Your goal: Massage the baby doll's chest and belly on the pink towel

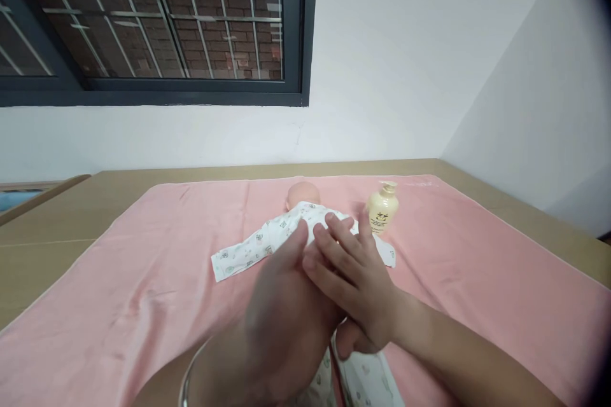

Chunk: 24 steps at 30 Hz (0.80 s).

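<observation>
Pink towelling (143,280) is spread over the tan surface (42,248), and a baby doll (305,206) in a white printed suit is laid on its middle, head turned toward the wall. Just beside the doll's head, on the side of the right hand, a cream pump bottle (382,208) is stood upright, apart from the doll.

Both hands are held above the doll's body. The left hand (281,311) is blurred, fingers extended and loosely together, nothing gripped. The right hand (356,280) is laid across the left, fingers spread flat, its palm seemingly pressed on the left hand's fingers; nothing is clasped by it either. Whether either hand touches the doll cannot be told.

A risk may be judged: the bottle is near the right fingertips, so it could be tipped by a wide sweep. The doll's sleeve could also be dragged, and the towelling rucked, if the hands were pressed down and slid.
</observation>
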Each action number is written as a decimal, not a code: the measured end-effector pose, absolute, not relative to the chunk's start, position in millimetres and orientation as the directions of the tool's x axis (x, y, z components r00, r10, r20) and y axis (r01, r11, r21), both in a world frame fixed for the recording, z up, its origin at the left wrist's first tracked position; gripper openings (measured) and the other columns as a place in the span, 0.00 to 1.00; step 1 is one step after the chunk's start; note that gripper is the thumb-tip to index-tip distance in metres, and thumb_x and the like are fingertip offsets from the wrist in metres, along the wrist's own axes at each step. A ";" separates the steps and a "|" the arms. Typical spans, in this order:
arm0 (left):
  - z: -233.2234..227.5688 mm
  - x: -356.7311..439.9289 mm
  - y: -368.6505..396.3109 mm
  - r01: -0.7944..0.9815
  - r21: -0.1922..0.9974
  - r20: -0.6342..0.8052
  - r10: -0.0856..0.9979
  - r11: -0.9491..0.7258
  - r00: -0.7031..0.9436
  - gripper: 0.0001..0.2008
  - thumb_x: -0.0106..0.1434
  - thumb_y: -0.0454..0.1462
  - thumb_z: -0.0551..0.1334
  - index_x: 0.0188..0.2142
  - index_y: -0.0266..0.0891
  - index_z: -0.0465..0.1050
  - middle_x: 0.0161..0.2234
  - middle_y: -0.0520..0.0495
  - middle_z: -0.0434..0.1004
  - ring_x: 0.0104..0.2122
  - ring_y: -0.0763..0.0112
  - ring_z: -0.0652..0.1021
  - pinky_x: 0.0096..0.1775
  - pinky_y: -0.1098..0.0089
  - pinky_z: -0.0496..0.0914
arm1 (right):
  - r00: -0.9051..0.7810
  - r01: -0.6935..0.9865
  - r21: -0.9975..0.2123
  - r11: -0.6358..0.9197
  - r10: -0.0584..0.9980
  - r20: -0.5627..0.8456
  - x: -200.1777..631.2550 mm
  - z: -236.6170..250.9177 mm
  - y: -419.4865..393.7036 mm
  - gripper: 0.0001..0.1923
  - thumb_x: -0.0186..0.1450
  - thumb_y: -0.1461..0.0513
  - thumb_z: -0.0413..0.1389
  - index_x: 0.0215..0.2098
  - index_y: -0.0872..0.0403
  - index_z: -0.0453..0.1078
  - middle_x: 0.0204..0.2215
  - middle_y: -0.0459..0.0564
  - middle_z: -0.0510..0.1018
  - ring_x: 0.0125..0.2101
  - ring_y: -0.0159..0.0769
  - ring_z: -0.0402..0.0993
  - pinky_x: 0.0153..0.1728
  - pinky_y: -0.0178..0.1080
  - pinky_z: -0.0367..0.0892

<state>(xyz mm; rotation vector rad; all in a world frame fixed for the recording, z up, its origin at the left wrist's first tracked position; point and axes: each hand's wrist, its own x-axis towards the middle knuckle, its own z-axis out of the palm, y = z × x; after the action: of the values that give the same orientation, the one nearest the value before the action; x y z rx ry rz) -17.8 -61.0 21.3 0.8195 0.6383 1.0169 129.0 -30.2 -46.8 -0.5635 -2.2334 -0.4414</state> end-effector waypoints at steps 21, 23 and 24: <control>-135.7 -9.1 63.4 0.249 0.866 0.474 0.870 -0.434 -0.134 0.17 0.69 0.42 0.49 0.52 0.38 0.68 0.53 0.41 0.72 0.54 0.63 0.71 0.57 0.60 0.63 | -0.612 0.631 -0.270 0.727 0.681 0.404 125.3 -114.6 67.4 0.25 0.69 0.60 0.45 0.64 0.53 0.56 0.64 0.51 0.60 0.66 0.39 0.47 0.65 0.50 0.44; -137.2 -9.4 63.8 0.294 0.852 0.483 0.867 -0.433 -0.123 0.18 0.69 0.41 0.49 0.54 0.38 0.66 0.54 0.41 0.71 0.55 0.63 0.70 0.58 0.59 0.62 | -0.595 0.653 -0.307 0.693 0.719 0.358 138.5 -111.4 81.4 0.25 0.71 0.56 0.43 0.65 0.50 0.55 0.65 0.49 0.57 0.66 0.39 0.45 0.64 0.51 0.44; -137.6 -9.7 63.9 0.317 0.844 0.487 0.866 -0.432 -0.117 0.18 0.69 0.41 0.49 0.54 0.38 0.66 0.55 0.41 0.71 0.56 0.62 0.70 0.58 0.58 0.62 | -0.553 0.691 -0.326 0.645 0.762 0.337 142.7 -110.9 85.7 0.26 0.72 0.54 0.41 0.65 0.51 0.54 0.65 0.50 0.56 0.66 0.40 0.45 0.64 0.52 0.45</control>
<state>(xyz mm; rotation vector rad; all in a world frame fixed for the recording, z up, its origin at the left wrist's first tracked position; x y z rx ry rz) -9.7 63.9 -137.6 1.6991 1.3061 1.5763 142.7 85.7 -110.9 -1.1398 -2.4165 0.2147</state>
